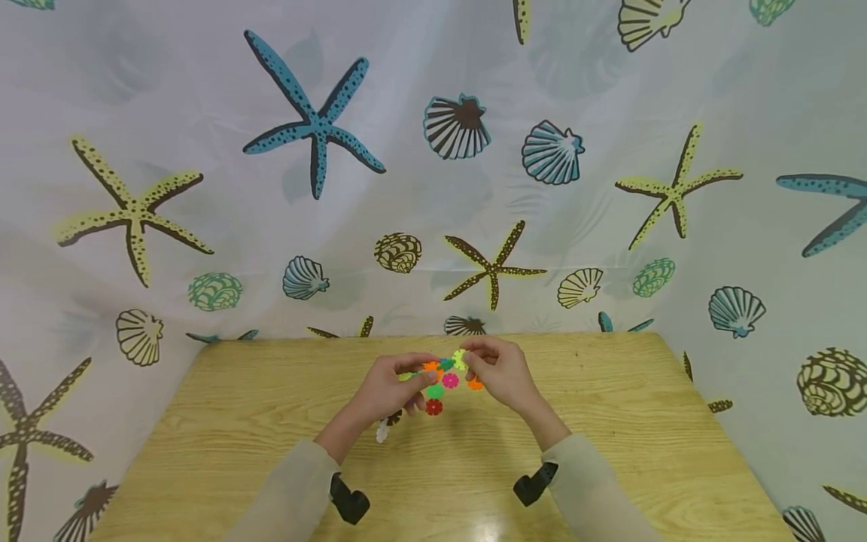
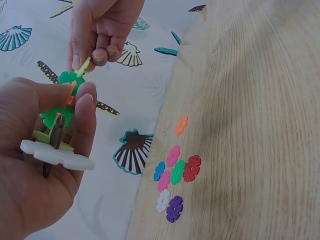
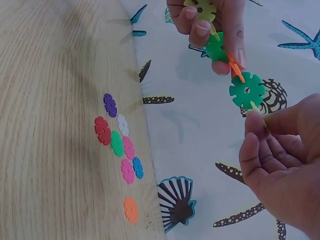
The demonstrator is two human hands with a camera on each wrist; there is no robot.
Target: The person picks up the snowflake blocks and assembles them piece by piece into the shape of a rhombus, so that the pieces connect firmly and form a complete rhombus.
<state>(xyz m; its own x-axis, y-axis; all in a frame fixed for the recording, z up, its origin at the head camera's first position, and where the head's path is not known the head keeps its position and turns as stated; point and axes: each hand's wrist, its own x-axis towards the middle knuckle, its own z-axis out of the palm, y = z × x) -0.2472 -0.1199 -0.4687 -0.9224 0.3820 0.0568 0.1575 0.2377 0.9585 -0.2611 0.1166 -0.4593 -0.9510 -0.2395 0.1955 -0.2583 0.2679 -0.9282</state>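
Observation:
Above the table, my left hand (image 1: 386,388) pinches a chain of interlocking plastic snowflake discs between thumb and fingers. The chain links a white disc (image 2: 57,154), a dark brown disc (image 2: 56,132), an olive-yellow disc (image 3: 202,10), a green disc (image 3: 216,47), an orange disc (image 3: 236,67) seen edge-on, and another green disc (image 3: 247,91). My right hand (image 1: 501,371) pinches a yellow disc (image 1: 460,359) with thumb and forefinger. That yellow disc meets the end green disc at its notched edge. The white end hangs below my left palm.
Several loose discs lie flat on the wooden table (image 1: 576,421) below my hands, among them a red disc (image 3: 102,131), a purple disc (image 3: 110,105), a blue disc (image 3: 138,167) and an orange disc (image 3: 131,209). A curtain (image 1: 406,196) with shells and starfish stands behind the table.

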